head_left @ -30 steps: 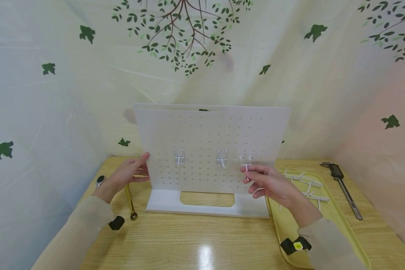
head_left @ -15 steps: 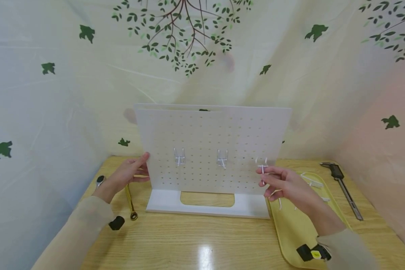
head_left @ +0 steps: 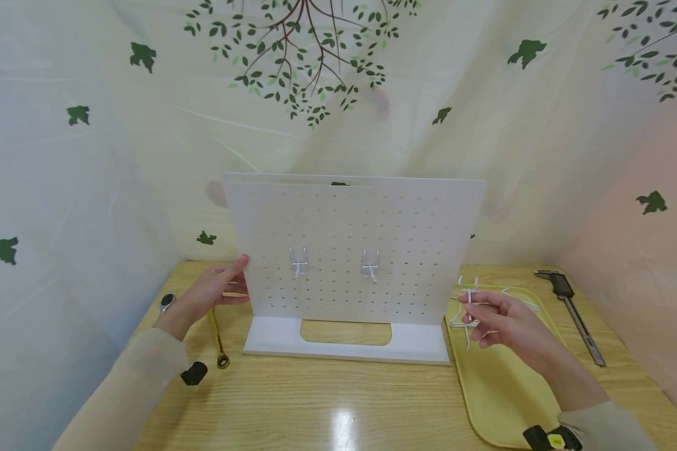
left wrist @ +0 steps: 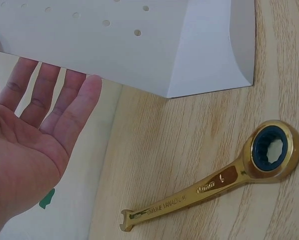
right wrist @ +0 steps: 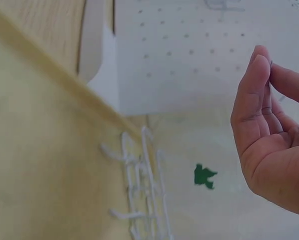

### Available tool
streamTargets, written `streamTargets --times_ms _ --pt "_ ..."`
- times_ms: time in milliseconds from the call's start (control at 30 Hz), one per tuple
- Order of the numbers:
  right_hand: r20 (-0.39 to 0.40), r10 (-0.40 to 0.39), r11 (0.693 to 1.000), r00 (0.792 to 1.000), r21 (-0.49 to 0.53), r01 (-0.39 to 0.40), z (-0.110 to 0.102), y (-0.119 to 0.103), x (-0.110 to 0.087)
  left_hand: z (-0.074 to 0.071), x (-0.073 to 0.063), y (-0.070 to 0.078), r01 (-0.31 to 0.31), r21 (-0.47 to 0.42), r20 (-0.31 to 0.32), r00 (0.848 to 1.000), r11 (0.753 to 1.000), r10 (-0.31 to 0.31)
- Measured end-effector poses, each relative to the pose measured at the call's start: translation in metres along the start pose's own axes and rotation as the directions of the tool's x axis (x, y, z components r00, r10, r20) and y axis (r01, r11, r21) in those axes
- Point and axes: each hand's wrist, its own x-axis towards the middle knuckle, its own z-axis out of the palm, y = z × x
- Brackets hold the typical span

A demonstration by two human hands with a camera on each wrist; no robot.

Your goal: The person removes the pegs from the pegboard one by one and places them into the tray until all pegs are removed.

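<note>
A white pegboard (head_left: 338, 219) stands upright on its base, with one wire hook (head_left: 299, 268) left of centre and a second hook (head_left: 370, 269) near the middle. My left hand (head_left: 219, 289) grips the board's left edge, thumb at the front; the left wrist view shows the fingers reaching behind it. Off the board's right side, my right hand (head_left: 508, 326) pinches a white wire hook (head_left: 470, 293) by its stem, prongs up. That hand is above the yellow tray (head_left: 513, 401). In the right wrist view the fingers mostly hide the pinched hook.
Several white hooks (right wrist: 147, 185) lie at the tray's far end, partly behind the right hand. A caliper (head_left: 575, 316) lies right of the tray. On the left, a gold ratchet wrench (left wrist: 194, 192) lies on the wooden table (head_left: 293, 407). Printed cloth (head_left: 146, 156) hangs behind.
The right hand has moved right and slightly down with the hook, from the front of the board to above the tray. The left hand stays on the board's edge.
</note>
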Motion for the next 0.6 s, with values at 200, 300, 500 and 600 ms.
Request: streamTargets --times_ms 200,300,500,600 --pt "-0.096 0.057 0.987 0.994 -0.144 -0.07 -0.016 0.019 -0.003 0.0 0.0 -0.001 -0.004 -0.035 0.008 1.0 0.999 0.004" --pt "-0.106 0.072 0.978 0.992 -0.186 -0.091 -0.023 0.027 -0.004 0.001 0.0 -0.001 -0.009 -0.041 0.011 1.0 0.999 0.009" --pt "-0.063 0.08 0.977 0.995 -0.194 -0.091 -0.032 0.035 -0.005 0.002 -0.001 0.001 -0.01 -0.027 0.01 1.0 1.0 0.01" --pt "-0.035 0.088 0.972 0.996 -0.217 -0.093 -0.035 0.037 -0.004 0.001 -0.002 0.002 -0.008 -0.019 0.01 1.0 1.0 0.008"
